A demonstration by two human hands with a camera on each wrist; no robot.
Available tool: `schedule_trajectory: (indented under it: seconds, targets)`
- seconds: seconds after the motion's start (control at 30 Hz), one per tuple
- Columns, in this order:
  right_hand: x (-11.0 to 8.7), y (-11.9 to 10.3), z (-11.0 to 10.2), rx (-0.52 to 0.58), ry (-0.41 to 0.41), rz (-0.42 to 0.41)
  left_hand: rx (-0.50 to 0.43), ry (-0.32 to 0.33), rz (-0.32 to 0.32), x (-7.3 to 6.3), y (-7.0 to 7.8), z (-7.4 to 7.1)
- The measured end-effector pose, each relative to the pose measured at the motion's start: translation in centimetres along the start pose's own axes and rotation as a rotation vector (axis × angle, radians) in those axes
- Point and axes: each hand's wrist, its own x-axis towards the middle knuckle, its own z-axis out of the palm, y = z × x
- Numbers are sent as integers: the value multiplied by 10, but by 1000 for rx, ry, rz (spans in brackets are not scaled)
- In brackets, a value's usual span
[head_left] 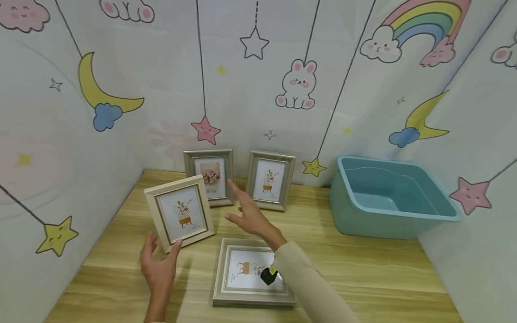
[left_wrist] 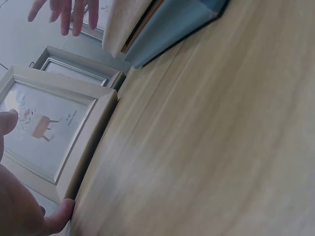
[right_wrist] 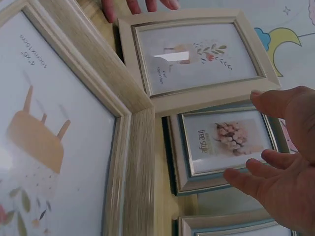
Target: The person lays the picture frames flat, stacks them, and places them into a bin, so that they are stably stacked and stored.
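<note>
A: In the head view, why is the cream frame (head_left: pixel 183 215) being flanked by the left hand (head_left: pixel 157 267) and the right hand (head_left: pixel 252 217)?

B: Its balance is probably being guarded as it is standing on the table (head_left: pixel 383 273). Behind it, the bouquet frame (head_left: pixel 213 175) and the far frame (head_left: pixel 269 181) are being stood up, presumably so that their pictures are being turned forward.

A: And the flat frame (head_left: pixel 245 276)?

B: It is being rested face up, apparently for easy reach. The tub (head_left: pixel 373 222) is being placed well apart, to the right.

A: How is the cream frame being met in the left wrist view?

B: Its lower left corner is being touched, it seems, by a fingertip, while the thumb is being held before the picture. The left hand is being held loosely open, no firm grip being shown.

A: And in the right wrist view?

B: The right hand is being spread, thumb apart, nothing being held. The cream frame's upper right corner is being overlapped by the thumb tip; whether it is being touched cannot be told.
</note>
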Motion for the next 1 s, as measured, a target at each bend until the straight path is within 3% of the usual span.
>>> schedule_trajectory:
  seconds: [0.23,0.5,1.0]
  targets:
    - [31,-16,15,-156,-47,-5,6,-32,6,2,0,1]
    - [59,-35,30,-202,-77,-36,-53,-6,-43,1,-1,4]
    - [74,-34,39,-239,-114,-40,-40,19,-33,-2,-7,5]
